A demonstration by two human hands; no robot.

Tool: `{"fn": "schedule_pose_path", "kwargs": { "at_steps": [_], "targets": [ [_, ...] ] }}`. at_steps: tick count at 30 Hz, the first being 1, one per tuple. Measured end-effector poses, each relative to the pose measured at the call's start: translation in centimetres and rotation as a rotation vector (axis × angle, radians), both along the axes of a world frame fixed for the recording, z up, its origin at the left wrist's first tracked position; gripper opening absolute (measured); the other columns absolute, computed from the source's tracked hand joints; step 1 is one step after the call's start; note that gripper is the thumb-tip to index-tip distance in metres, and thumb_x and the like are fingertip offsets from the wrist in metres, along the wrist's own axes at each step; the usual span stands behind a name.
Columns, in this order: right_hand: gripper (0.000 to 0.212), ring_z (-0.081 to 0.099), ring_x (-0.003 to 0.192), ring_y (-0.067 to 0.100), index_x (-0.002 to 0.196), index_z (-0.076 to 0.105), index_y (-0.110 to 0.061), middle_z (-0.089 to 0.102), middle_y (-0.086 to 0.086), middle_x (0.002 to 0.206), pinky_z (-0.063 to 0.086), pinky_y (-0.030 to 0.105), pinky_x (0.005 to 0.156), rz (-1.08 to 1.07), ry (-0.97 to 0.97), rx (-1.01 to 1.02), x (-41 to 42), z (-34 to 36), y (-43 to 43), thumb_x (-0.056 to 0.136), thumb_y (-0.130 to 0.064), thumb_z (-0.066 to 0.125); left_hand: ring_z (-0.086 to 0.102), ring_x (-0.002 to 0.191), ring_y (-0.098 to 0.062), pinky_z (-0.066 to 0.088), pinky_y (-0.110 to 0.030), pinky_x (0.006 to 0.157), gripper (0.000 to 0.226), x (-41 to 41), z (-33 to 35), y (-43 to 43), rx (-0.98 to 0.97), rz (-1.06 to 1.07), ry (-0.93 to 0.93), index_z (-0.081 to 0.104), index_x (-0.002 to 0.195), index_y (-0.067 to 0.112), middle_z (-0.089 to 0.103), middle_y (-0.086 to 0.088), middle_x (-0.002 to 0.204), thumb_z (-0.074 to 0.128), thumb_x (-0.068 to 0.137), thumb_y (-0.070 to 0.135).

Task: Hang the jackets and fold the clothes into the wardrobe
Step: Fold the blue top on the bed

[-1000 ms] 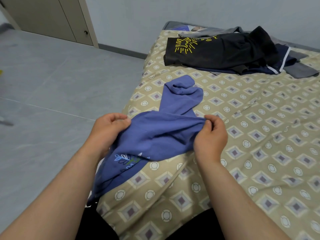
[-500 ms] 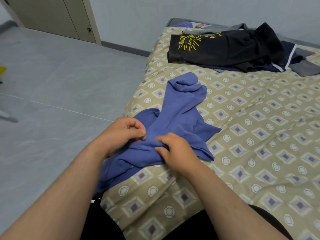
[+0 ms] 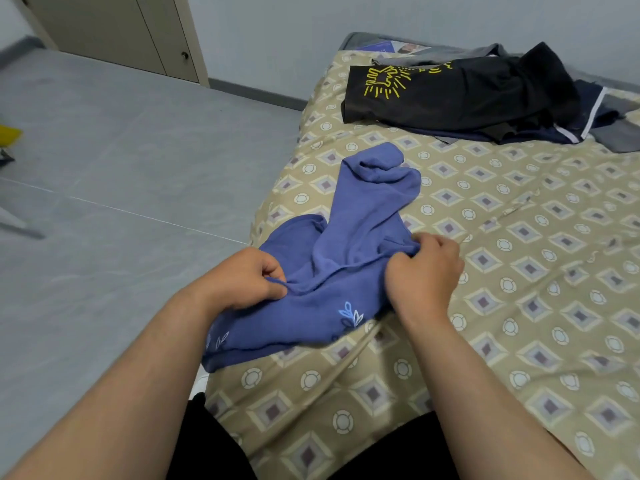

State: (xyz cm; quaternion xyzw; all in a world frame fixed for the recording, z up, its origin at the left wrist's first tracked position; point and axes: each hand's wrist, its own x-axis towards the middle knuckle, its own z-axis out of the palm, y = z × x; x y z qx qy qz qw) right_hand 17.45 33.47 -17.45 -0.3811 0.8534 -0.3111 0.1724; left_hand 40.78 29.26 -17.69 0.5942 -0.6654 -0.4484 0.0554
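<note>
Hands: left hand point(image 3: 242, 282), fingers curled, thumb and forefinger pinching a thin fold at the left side of the blue garment point(image 3: 346, 271). Right hand point(image 3: 424, 275), fingers curled, gripping a bunch of the same cloth at its right side. The hands are apart, with the cloth stretched between them. Both forearms are bare.

Yellow object point(image 3: 8, 135): at the far left edge, on the floor, cut off by the frame; its kind cannot be told.

Floor point(image 3: 121, 174): grey, with one pale seam line running across it, left of the bed.

Beige cupboard doors point(image 3: 121, 29): top left, closed, with a small dark knob on the right-hand door.

Blue garment: on the near left part of the bed point(image 3: 519, 306), crumpled. One long part runs away from the hands and ends in a rolled cuff. A pale leaf print shows near its lower edge, between the two wrists. Its lower left corner lies at the bed's edge.

Bed: covered in a tan sheet printed with diamonds and rings.

Black garment point(image 3: 467, 95): at the far end of the bed, loosely heaped, with a yellow line drawing on it.

Navy garment point(image 3: 571, 129): partly under the black one, with a white stripe.

Grey garment point(image 3: 620, 136): at the right edge, beside the navy one.
</note>
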Motion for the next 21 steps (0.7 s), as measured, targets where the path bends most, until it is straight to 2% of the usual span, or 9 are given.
{"fn": "schedule_pose_path", "kwargs": {
  "at_steps": [2, 5, 7, 9, 13, 15, 17, 19, 21],
  "targets": [
    [0.054, 0.036, 0.131, 0.033, 0.128, 0.061, -0.011, 0.041, 0.012, 0.148, 0.025, 0.044, 0.111, 0.243, 0.175, -0.102, 1.7, 0.3, 0.6, 0.075, -0.017, 0.053, 0.060, 0.067, -0.007, 0.049, -0.026, 0.072, 0.008, -0.1, 0.3, 0.0, -0.023, 0.053, 0.098, 0.074, 0.074, 0.012, 0.072, 0.001, 0.073, 0.074, 0.080, 0.007],
    [0.047, 0.048, 0.120, 0.037, 0.115, 0.070, -0.017, 0.050, 0.011, 0.144, 0.033, 0.049, 0.104, 0.593, 0.361, -0.149, 3.5, -1.1, 1.3, 0.078, -0.040, 0.053, 0.061, 0.070, -0.008, 0.050, -0.027, 0.075, 0.011, -0.1, 0.7, -0.1, -0.023, 0.127, 0.245, 0.075, 0.076, 0.013, 0.072, 0.002, 0.075, 0.072, 0.083, 0.005],
    [0.054, 0.047, 0.122, 0.034, 0.112, 0.072, -0.028, 0.046, 0.007, 0.149, 0.030, 0.048, 0.107, 0.764, 0.364, -0.021, 3.7, -2.0, 1.5, 0.079, -0.062, 0.048, 0.062, 0.069, -0.008, 0.051, -0.027, 0.074, 0.020, -0.3, 1.0, -0.1, -0.006, 0.173, 0.343, 0.075, 0.074, 0.017, 0.072, 0.003, 0.073, 0.069, 0.085, 0.001],
    [0.056, 0.045, 0.125, 0.034, 0.101, 0.075, -0.030, 0.045, 0.006, 0.151, 0.030, 0.045, 0.107, 0.811, 0.314, 0.057, 3.5, -2.4, 1.3, 0.078, -0.068, 0.043, 0.062, 0.068, -0.009, 0.051, -0.025, 0.071, 0.028, -0.4, 1.2, -0.1, 0.024, 0.217, 0.436, 0.075, 0.070, 0.020, 0.071, 0.003, 0.071, 0.067, 0.086, -0.001],
    [0.030, 0.053, 0.115, 0.031, 0.078, 0.075, -0.014, 0.064, 0.010, 0.126, 0.039, 0.037, 0.099, 0.536, 0.089, -0.136, 2.2, -2.5, -0.1, 0.091, -0.032, 0.055, 0.054, 0.062, -0.010, 0.044, -0.020, 0.059, 0.014, -0.1, 1.1, -0.4, 0.025, 0.193, 0.366, 0.074, 0.072, 0.014, 0.064, -0.001, 0.068, 0.074, 0.083, 0.005],
    [0.032, 0.054, 0.095, 0.029, 0.064, 0.059, -0.014, 0.065, 0.012, 0.094, 0.039, 0.034, 0.078, 0.271, -0.037, -0.214, 1.0, -1.6, -0.7, 0.093, -0.023, 0.050, 0.046, 0.058, -0.012, 0.038, -0.025, 0.055, 0.013, 0.3, 0.7, -0.5, 0.012, 0.102, 0.226, 0.068, 0.071, 0.002, 0.055, -0.001, 0.062, 0.075, 0.081, 0.006],
    [0.033, 0.049, 0.075, 0.031, 0.065, 0.050, -0.004, 0.053, 0.009, 0.071, 0.026, 0.035, 0.060, -0.001, -0.109, -0.220, -0.7, -0.7, -0.8, 0.096, -0.017, 0.048, 0.037, 0.057, -0.015, 0.030, -0.028, 0.056, 0.026, 0.6, 0.3, -0.6, 0.001, 0.035, 0.112, 0.057, 0.063, -0.001, 0.044, -0.003, 0.059, 0.074, 0.080, 0.008],
    [0.024, 0.052, 0.080, 0.034, 0.076, 0.056, -0.003, 0.057, 0.010, 0.079, 0.032, 0.035, 0.060, -0.128, -0.129, -0.155, -1.6, -0.4, -0.7, 0.095, -0.014, 0.046, 0.033, 0.057, -0.015, 0.027, -0.029, 0.057, 0.032, 0.8, 0.1, -0.8, -0.019, 0.050, 0.095, 0.050, 0.059, 0.005, 0.038, -0.003, 0.058, 0.072, 0.081, 0.009],
    [0.025, 0.051, 0.109, 0.040, 0.106, 0.064, -0.012, 0.057, 0.014, 0.122, 0.043, 0.039, 0.089, -0.101, -0.061, -0.002, -0.9, 0.0, -0.4, 0.088, -0.012, 0.046, 0.037, 0.059, -0.016, 0.031, -0.029, 0.059, 0.026, 0.7, -0.1, -0.9, -0.037, 0.106, 0.131, 0.056, 0.066, -0.002, 0.045, -0.004, 0.062, 0.071, 0.084, 0.009]
  ]
}}
